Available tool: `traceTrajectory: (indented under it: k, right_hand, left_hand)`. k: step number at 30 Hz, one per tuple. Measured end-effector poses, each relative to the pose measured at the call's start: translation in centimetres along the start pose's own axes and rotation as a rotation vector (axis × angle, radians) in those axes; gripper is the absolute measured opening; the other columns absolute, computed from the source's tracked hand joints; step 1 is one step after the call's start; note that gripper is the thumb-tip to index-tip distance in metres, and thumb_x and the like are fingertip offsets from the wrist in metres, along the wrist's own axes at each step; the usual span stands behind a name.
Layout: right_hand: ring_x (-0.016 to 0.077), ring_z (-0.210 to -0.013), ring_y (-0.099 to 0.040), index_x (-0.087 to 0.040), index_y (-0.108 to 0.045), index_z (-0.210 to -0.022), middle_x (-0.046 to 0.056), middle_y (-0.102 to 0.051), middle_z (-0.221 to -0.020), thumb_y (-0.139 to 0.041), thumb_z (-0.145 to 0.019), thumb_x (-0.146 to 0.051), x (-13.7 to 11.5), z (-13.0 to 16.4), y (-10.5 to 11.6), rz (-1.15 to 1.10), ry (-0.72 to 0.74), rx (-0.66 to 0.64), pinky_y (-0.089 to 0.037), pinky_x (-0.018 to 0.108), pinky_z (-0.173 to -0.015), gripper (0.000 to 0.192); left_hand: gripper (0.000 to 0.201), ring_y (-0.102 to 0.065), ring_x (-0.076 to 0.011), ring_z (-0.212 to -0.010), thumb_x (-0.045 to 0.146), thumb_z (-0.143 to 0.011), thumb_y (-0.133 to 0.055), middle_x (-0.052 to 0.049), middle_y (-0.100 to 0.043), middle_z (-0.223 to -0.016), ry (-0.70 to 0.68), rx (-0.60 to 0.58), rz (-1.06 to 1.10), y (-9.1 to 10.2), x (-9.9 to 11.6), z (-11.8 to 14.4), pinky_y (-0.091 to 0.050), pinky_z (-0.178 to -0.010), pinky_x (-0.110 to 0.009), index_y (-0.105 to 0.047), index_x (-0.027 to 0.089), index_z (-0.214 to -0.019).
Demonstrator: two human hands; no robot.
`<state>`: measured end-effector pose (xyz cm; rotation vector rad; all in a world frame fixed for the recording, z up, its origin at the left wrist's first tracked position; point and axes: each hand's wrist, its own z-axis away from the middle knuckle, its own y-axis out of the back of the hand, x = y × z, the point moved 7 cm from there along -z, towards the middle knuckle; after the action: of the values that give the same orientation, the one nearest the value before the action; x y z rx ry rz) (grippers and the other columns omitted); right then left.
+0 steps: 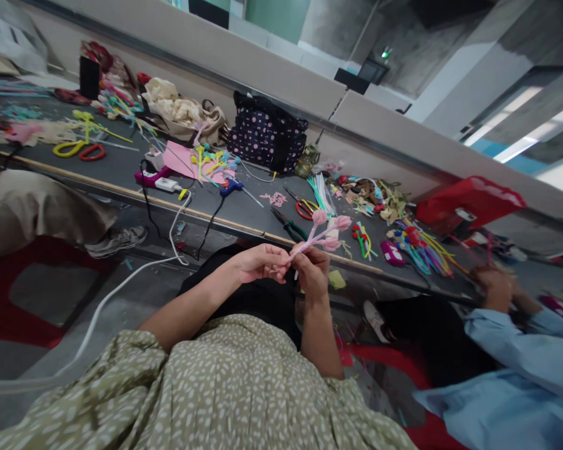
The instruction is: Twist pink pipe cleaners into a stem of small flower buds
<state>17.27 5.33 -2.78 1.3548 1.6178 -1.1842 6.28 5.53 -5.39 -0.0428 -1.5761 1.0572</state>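
Note:
My left hand [259, 262] and my right hand [313, 270] meet in front of the dark table's edge [234, 224], both pinching the stems of a small bunch of pink pipe-cleaner flowers [329, 230]. Three fuzzy pink buds stand up and to the right from my fingers. The stems' lower ends are hidden inside my hands. Green-handled pliers [288, 226] and red-handled scissors [301, 206] lie on the table just behind the flowers.
A polka-dot bag [266, 132], a pink sheet [181, 159], a glue gun [232, 186] with cables and heaps of coloured pipe cleaners [420, 247] cover the table. A person in a blue sleeve [520, 356] works at right; another person's leg [32, 209] is at left.

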Motion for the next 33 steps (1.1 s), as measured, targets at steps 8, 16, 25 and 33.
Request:
traceTrajectory:
  k: [8, 16, 25, 33]
  right_hand:
    - [0.0065, -0.046, -0.045, -0.018, -0.064, -0.070, -0.002, -0.065, -0.064, -0.078, -0.065, -0.037, 0.2, 0.0, 0.6, 0.025, -0.032, 0.123, -0.029, 0.019, -0.042, 0.024]
    - [0.0069, -0.046, -0.045, -0.015, -0.068, -0.076, -0.002, -0.062, -0.059, -0.076, -0.067, -0.037, -0.1, 0.4, 0.7, 0.104, 0.043, 0.279, -0.033, 0.020, -0.043, 0.025]
    - [0.0103, -0.055, -0.055, -0.016, -0.067, -0.074, 0.001, -0.067, -0.070, -0.072, -0.071, -0.040, -0.6, 0.5, 0.2, 0.223, 0.078, 0.276, -0.046, 0.023, -0.052, 0.024]
    - [0.0123, -0.060, -0.059, -0.017, -0.065, -0.073, 0.002, -0.068, -0.072, -0.072, -0.071, -0.037, -0.8, 0.5, -0.1, 0.197, 0.087, 0.251, -0.050, 0.025, -0.057, 0.021]
  left_hand:
    - [0.025, -0.059, -0.0108, -0.053, 0.031, -0.065, -0.080, -0.002, -0.063, -0.056, -0.314, 0.216, -0.251, -0.2, 2.7, 0.7, -0.050, -0.062, -0.026, -0.065, 0.011, -0.068]
    - [0.023, -0.052, -0.0101, -0.055, 0.034, -0.075, -0.069, -0.001, -0.061, -0.060, -0.699, 0.542, -0.755, -0.9, 4.9, 2.5, -0.040, -0.053, -0.022, -0.064, 0.013, -0.066]
    - [0.022, -0.053, -0.0106, -0.057, 0.029, -0.083, -0.059, 0.000, -0.062, -0.062, -0.914, 0.733, -1.190, -2.7, 5.6, 4.2, -0.038, -0.057, -0.023, -0.060, 0.017, -0.064]
    - [0.021, -0.053, -0.0110, -0.059, 0.027, -0.085, -0.058, 0.000, -0.061, -0.063, -0.969, 0.713, -1.243, -3.2, 5.7, 4.3, -0.038, -0.059, -0.024, -0.059, 0.018, -0.066]
